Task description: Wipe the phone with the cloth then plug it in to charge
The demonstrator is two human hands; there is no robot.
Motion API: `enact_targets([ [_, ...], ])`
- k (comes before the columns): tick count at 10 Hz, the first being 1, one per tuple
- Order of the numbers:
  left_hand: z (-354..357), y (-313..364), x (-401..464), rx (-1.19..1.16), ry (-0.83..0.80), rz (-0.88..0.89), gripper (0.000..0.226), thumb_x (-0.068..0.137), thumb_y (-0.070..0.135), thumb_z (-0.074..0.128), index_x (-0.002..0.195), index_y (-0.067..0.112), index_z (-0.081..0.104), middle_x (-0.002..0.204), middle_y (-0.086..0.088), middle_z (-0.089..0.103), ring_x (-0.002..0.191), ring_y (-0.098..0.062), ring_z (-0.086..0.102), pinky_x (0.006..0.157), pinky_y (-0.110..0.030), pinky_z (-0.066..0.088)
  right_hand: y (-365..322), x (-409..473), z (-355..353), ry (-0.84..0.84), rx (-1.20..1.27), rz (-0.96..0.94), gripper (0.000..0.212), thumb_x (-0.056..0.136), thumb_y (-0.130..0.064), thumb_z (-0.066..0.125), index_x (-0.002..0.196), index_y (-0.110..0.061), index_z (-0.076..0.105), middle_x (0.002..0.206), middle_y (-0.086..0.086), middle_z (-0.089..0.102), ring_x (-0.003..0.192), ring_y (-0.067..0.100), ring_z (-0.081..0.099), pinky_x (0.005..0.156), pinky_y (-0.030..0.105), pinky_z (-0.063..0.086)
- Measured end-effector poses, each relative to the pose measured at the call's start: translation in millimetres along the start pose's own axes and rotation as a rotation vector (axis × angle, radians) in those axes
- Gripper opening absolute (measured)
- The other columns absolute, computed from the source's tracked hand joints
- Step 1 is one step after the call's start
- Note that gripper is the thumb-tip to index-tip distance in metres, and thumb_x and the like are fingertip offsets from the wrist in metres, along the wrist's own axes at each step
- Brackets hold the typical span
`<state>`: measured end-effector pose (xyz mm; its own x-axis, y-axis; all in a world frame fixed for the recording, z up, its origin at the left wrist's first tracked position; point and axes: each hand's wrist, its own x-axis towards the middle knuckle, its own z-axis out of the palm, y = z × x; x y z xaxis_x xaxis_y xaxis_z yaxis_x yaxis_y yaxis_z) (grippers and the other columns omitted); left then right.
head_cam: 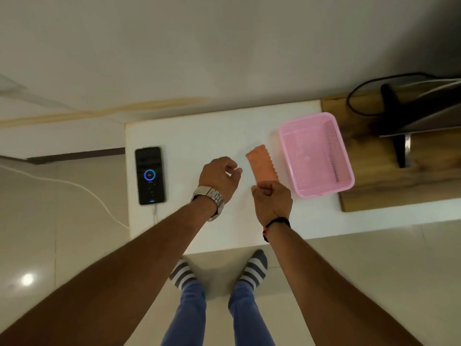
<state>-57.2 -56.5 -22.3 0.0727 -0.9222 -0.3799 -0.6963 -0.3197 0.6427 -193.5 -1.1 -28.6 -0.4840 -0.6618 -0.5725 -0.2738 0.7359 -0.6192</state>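
White table (199, 136) stands by a pale wall on a shiny tiled floor. On its left side lies the phone (150, 175), screen lit with a blue ring, and a white charging cable (82, 188) is plugged into its near end. The orange cloth (261, 164) lies folded just beside a pink basket (344, 156). The right hand (272, 201) pinches the cloth's near end. The left hand (219, 176), with a silver watch (209, 198) on its wrist, hangs loosely curled and holds nothing.
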Motion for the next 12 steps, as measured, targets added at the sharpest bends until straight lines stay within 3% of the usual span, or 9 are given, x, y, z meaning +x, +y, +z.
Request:
enact_targets([
  [1,18,12,21,0.081,-0.048,0.068,0.02,0.091,0.031,0.069,0.106,0.018,0.07,0.101,0.003,0.069,0.095,-0.016,0.065,0.087,-0.03,0.052,11,14,-4,0.055,0.033,0.071,0.021,0.09,-0.015,0.061,0.108,-0.019,0.072,0.1,0.001,0.073,0.09,0.025,0.068,0.069,0.02,0.045],
  [2,35,21,39,0.25,-0.121,0.166,0.032,0.093,0.03,0.065,0.122,0.018,0.065,0.119,-0.004,0.063,0.105,-0.023,0.064,0.093,-0.036,0.053,18,23,0,0.063,0.023,0.076,0.033,0.093,-0.025,0.067,0.125,-0.021,0.063,0.114,0.003,0.072,0.1,0.026,0.069,0.082,0.027,0.048],
  [4,59,32,60,0.471,-0.142,0.252,0.032,0.092,0.027,0.065,0.119,0.011,0.059,0.121,-0.011,0.053,0.111,-0.028,0.055,0.088,-0.039,0.053,14,25,13,0.156,-0.077,0.079,0.041,0.097,-0.039,0.065,0.134,-0.027,0.053,0.12,-0.002,0.07,0.105,0.023,0.069,0.083,0.032,0.053],
  [6,68,39,63,0.345,-0.164,0.082,0.006,0.088,0.016,0.064,0.093,0.015,0.062,0.088,-0.001,0.065,0.082,-0.021,0.063,0.058,-0.025,0.045,14,33,16,0.146,-0.081,0.108,0.012,0.096,-0.033,0.065,0.103,-0.024,0.061,0.094,-0.004,0.066,0.085,0.018,0.063,0.064,0.024,0.038],
  [8,39,53,48,-0.084,-0.145,-0.04,0.014,0.076,0.016,0.075,0.085,0.021,0.065,0.081,0.004,0.066,0.07,-0.011,0.061,0.055,-0.022,0.046,9,16,3,0.11,0.198,0.12,0.007,0.088,-0.018,0.07,0.094,-0.016,0.066,0.077,-0.011,0.064,0.065,0.004,0.057,0.053,0.009,0.039],
  [9,22,77,40,-0.231,-0.162,0.016,0.028,0.072,0.008,0.073,0.094,0.024,0.065,0.084,-0.001,0.071,0.066,-0.014,0.066,0.055,-0.026,0.054,-1,11,-17,0.177,0.408,0.097,0.023,0.082,-0.017,0.073,0.102,-0.024,0.062,0.078,-0.005,0.07,0.069,0.008,0.067,0.063,0.018,0.054],
  [10,19,114,39,-0.283,-0.183,0.081,0.035,0.071,0.005,0.072,0.1,0.023,0.066,0.081,-0.005,0.073,0.06,-0.015,0.066,0.056,-0.027,0.057,-10,17,-44,0.234,0.547,0.098,0.039,0.077,-0.018,0.075,0.106,-0.036,0.057,0.082,0.002,0.074,0.077,0.021,0.074,0.074,0.045,0.063],
  [11,31,144,49,-0.262,-0.283,0.1,0.054,0.071,0.01,0.078,0.121,0.022,0.063,0.096,-0.004,0.072,0.075,-0.018,0.07,0.064,-0.029,0.056,-20,34,-74,0.233,0.589,0.12,0.052,0.073,-0.022,0.075,0.12,-0.033,0.054,0.094,0.002,0.073,0.091,0.025,0.072,0.085,0.051,0.061],
  [12,33,151,54,-0.011,-0.34,0.2,0.086,0.075,0.027,0.083,0.15,0.019,0.04,0.136,-0.003,0.056,0.115,-0.022,0.062,0.093,-0.034,0.053,-28,45,-97,0.221,0.445,0.19,0.072,0.083,-0.021,0.075,0.147,-0.021,0.042,0.131,0.005,0.062,0.118,0.03,0.062,0.103,0.047,0.053],
])
